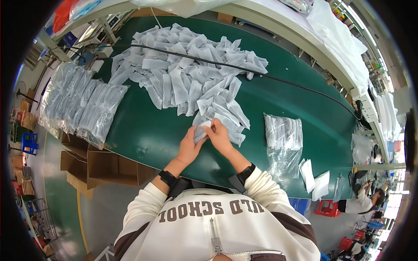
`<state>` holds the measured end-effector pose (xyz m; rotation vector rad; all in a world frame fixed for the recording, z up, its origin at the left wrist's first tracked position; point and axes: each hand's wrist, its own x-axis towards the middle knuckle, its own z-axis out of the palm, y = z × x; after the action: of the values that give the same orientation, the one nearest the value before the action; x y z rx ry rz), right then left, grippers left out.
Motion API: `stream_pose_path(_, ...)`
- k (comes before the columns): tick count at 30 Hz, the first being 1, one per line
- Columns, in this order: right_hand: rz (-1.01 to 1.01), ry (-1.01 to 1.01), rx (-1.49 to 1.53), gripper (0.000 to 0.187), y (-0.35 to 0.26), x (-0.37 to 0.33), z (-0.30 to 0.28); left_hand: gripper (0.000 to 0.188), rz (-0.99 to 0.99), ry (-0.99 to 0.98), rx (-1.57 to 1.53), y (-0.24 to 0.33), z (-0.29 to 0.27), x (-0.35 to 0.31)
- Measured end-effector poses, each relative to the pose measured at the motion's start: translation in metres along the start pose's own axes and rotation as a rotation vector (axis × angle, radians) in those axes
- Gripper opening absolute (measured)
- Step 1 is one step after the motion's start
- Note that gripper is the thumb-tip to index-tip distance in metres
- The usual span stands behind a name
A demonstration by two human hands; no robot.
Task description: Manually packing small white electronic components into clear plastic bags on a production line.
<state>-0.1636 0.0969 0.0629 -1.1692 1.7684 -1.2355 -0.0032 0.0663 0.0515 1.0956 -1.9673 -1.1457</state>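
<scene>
Near the front edge of the green table (pixel 143 139), my left hand (pixel 190 145) and my right hand (pixel 219 135) meet over a small translucent white packet (pixel 200 131). Fingers of both hands pinch it, the right thumb and fingertips at its upper edge. What lies inside the packet cannot be made out. Just beyond my hands spreads a large loose pile of similar white packets (pixel 176 80), some of them reaching right up to my fingers.
Clear plastic bags (pixel 82 102) packed with white packets lie at the left edge. Another part-filled clear bag (pixel 283 135) is to the right, near flat white sheets (pixel 321 185). A black cable (pixel 209 63) crosses the pile. Open cardboard boxes (pixel 113 167) stand below left.
</scene>
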Motion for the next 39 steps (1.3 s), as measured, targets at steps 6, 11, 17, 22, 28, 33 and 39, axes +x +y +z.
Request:
stream_pose_path(6,-0.656,0.020,-0.797,0.013,0.028,0.000,-0.036,0.039,0.083,-0.397,0.082,-0.025,-0.011,-0.022)
stream_pose_path(11,-0.646,-0.014,-0.867,0.012,0.035,0.012,-0.039,0.037,0.243,-0.532,0.100,-0.032,-0.014,-0.036)
stream_pose_path(17,0.108,0.250,0.288,0.006,0.035,-0.023,-0.028,0.034,0.407,-0.685,0.247,-0.045,-0.020,-0.040)
stream_pose_path(22,0.331,0.211,0.327,0.010,0.077,-0.076,0.000,0.029,0.452,-0.689,0.161,-0.040,-0.018,-0.042)
stream_pose_path(28,0.339,-0.114,0.142,0.007,0.076,-0.085,-0.024,0.023,0.696,-0.377,0.349,-0.016,-0.022,-0.035)
stream_pose_path(33,0.428,-0.257,0.059,0.011,0.076,-0.091,-0.034,0.023,0.672,-0.363,0.439,-0.024,-0.015,-0.029)
stream_pose_path(39,-0.071,-0.097,-0.488,0.028,0.057,-0.062,-0.050,0.032,0.637,-0.574,0.400,-0.043,-0.006,-0.033)
